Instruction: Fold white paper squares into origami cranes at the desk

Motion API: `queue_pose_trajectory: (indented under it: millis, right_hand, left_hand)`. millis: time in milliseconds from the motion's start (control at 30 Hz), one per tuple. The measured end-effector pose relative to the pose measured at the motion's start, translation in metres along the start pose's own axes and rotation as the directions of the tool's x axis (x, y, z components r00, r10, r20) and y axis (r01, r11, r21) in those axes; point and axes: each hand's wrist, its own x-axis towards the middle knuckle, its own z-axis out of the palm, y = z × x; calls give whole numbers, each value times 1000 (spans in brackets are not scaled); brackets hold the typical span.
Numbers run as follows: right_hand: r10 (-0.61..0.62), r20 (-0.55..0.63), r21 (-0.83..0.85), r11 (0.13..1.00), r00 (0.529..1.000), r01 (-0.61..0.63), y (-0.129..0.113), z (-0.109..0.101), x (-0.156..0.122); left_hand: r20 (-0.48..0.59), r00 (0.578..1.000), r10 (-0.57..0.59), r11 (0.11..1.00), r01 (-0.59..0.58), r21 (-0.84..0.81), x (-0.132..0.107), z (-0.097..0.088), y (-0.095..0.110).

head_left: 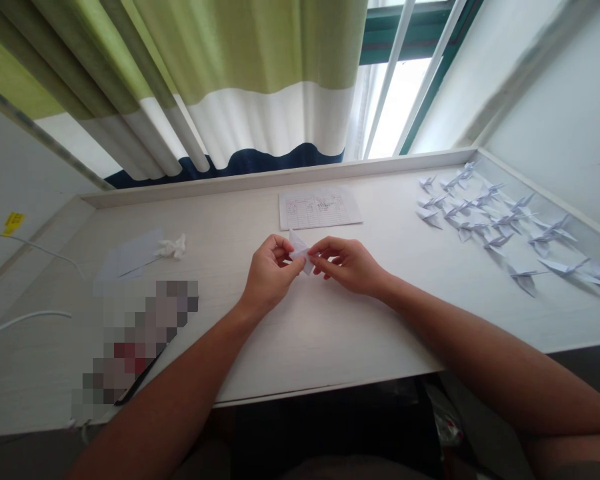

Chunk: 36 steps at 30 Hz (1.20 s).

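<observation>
Both hands close in a narrow pinch on a folded paper: the left hand and the right hand grip it between their fingertips, just above the counter. Straight ahead of the grip lies a printed sheet. Well to its right, paper cranes stand in a loose flock. To its left are blank sheets and a crumpled tissue.

Bright window lt; warped edges
</observation>
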Motion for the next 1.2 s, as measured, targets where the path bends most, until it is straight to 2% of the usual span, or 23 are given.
queue_pose_trajectory:
  millis: [200, 400, 533, 767, 900, 1200]
  right_hand:
    - [-42, 10, -43, 998, 999, 42, -1, -1, -1]
    - [-62, 40, -126, 990, 997, 67, -3, -2, -1]
    - [-73, 32, -161, 984, 997, 77, -2, -2, 0]
    - [-59, -2, -136, 989, 998, 58, 0, -5, 0]
    - [-84, 43, -121, 989, 996, 88, 1, -7, 0]
    - [-54, 127, -110, 992, 990, 69, 3, -11, 0]
  left_hand:
    - [27, 999, -42, 997, 44, -65, -1, 1, 0]
    - [-9, 999, -53, 998, 52, -41, 1, 1, -1]
    - [2, 998, -62, 997, 62, -53, 1, 1, 3]
    - [41, 994, -98, 989, 102, -109, 1, -1, 7]
    - [51, 995, -82, 990, 87, -108, 2, -1, 5]
    - [49, 995, -93, 991, 97, -89, 3, -4, 4]
